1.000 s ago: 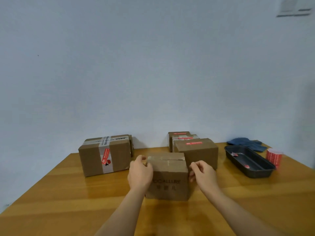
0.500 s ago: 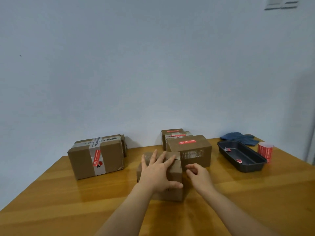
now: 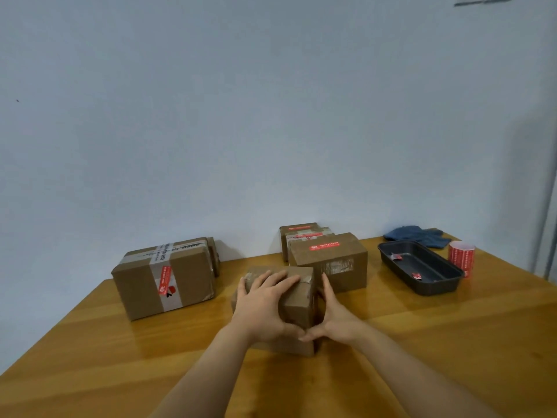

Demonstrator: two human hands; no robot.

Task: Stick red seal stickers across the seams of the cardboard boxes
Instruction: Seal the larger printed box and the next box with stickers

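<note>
Small cardboard box (image 3: 297, 306): near-centre bench (image 3: 422, 342). Likely light, stiff, matte. Left hand (image 3: 263, 306) fingers spread over top; right hand (image 3: 333, 315) flat against right side. Best held by opposite faces.

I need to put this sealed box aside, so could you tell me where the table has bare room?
Bare wood lies between the big taped box and the small box under both hands, and in front of the black tray. The back is crowded around the stickered boxes.
</note>
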